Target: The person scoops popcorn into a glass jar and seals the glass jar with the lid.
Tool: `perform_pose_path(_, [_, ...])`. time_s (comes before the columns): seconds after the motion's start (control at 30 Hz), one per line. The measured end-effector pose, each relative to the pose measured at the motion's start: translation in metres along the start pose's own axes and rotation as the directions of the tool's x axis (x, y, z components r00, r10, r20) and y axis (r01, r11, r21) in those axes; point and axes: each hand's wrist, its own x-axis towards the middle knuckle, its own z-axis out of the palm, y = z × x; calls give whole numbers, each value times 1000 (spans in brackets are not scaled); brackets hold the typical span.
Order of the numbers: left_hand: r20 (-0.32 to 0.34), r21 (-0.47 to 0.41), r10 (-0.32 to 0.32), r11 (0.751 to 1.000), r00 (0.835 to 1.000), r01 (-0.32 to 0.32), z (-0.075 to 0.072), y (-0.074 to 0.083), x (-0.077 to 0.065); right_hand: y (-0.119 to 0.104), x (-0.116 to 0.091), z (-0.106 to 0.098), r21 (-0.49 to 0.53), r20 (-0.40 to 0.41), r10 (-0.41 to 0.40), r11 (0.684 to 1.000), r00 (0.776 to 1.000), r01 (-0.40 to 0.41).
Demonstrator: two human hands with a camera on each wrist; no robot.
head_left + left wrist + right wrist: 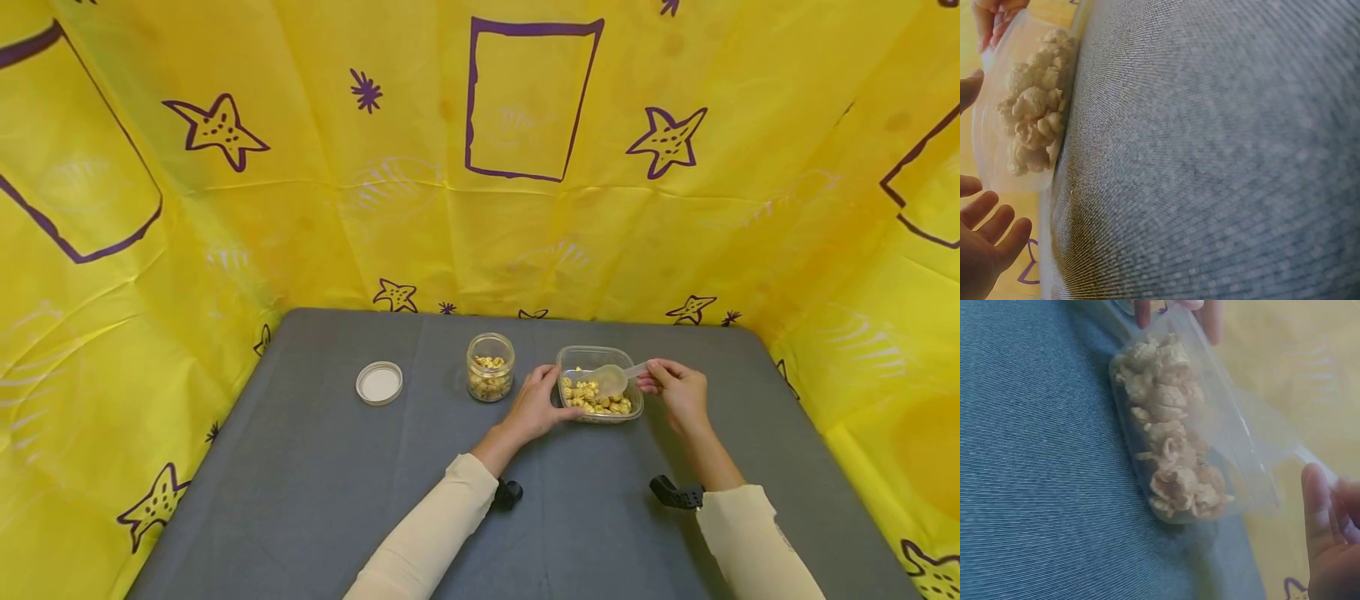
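Note:
A clear plastic tub (599, 359) of popcorn (592, 398) stands on the table, right of centre. My left hand (536, 407) holds it by the left side, thumb at the near rim and fingers along the far left; in the left wrist view those fingers (997, 228) curve beside the tub wall. My right hand (678, 395) pinches the handle of a translucent plastic scoop (611, 380). The scoop's bowl dips into the tub over the popcorn. In the right wrist view the scoop handle (1313, 457) runs between thumb and fingers.
An uncovered glass jar (491, 367), partly filled with popcorn, stands left of the tub. Farther left lies a round white lid (378, 383). Yellow patterned cloth (420, 225) hangs behind and on both sides of the grey table (315, 467).

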Motion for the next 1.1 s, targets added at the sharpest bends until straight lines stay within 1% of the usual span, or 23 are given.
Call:
perform_pose_path(0.2, [3, -4, -3, 1000, 1000, 3, 1, 0, -1, 3, -10, -6, -41, 9, 51, 998, 999, -51])
perform_pose_path(0.27, [2, -6, -5, 1000, 1000, 5, 2, 0, -1, 4, -13, -8, -33, 13, 63, 998, 998, -62])
perform_pose_path(0.37, [-1, -2, -4, 1000, 1000, 4, 2, 0, -1, 5, -16, -8, -20, 10, 60, 998, 998, -60])
perform_pose_path(0.53, [-6, 16, -4, 1000, 1000, 4, 1, 0, -1, 6, -18, -3, -30, -20, 52, 998, 998, -53])
perform_pose_path(0.73, [-5, 23, -12, 1000, 1000, 12, -1, -1, -1, 7, -19, 5, -37, -64, 82, 996, 995, -85])
perform_pose_path(0.87, [0, 32, -15, 999, 1000, 15, -1, -1, 0, 6, -18, 6, -30, -113, 118, 992, 987, -122])
perform_pose_path(1.0, [3, 27, -11, 1000, 1000, 11, -1, -1, 0, 1, -17, 6, -34, -115, 172, 984, 978, -177])
perform_pose_path(1.1, [1, 18, -6, 1000, 1000, 6, -1, -1, 0, -3, -17, 6, -10, -98, 222, 974, 970, -224])
